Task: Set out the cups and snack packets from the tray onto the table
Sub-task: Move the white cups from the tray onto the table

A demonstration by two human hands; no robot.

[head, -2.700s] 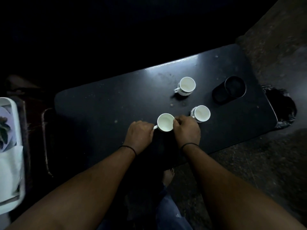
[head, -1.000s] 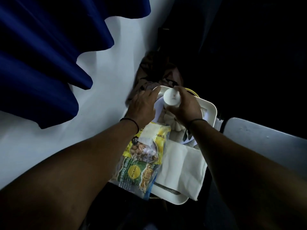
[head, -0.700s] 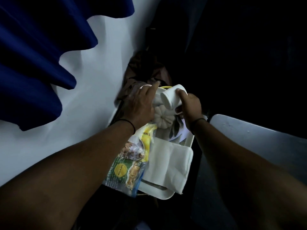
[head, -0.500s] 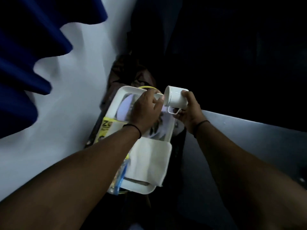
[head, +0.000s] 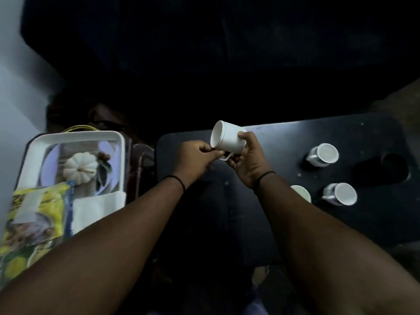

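**Fourth cup held over the table's left end**

While both hands work above the dark table (head: 261,223), a white cup (head: 228,140) lies tilted on its side between them, its open mouth turned up and to the left. The right hand (head: 248,162) has its grip clenched around the cup's body, fingers curled over the far side. The left hand (head: 196,158) pinches at the cup's handle, which points downward below the body. The cup is clear of the table, just past its left edge.

Three more cups stand on the table toward the right: a far cup (head: 322,154), a near cup (head: 339,193), and a third cup (head: 301,193) half hidden behind the right forearm.

Left of the table sits the white tray (head: 75,135). A yellow snack packet (head: 34,214) lies at its near end, beside a folded white cloth (head: 97,206). A pumpkin picture (head: 79,168) shows on the tray's floor.
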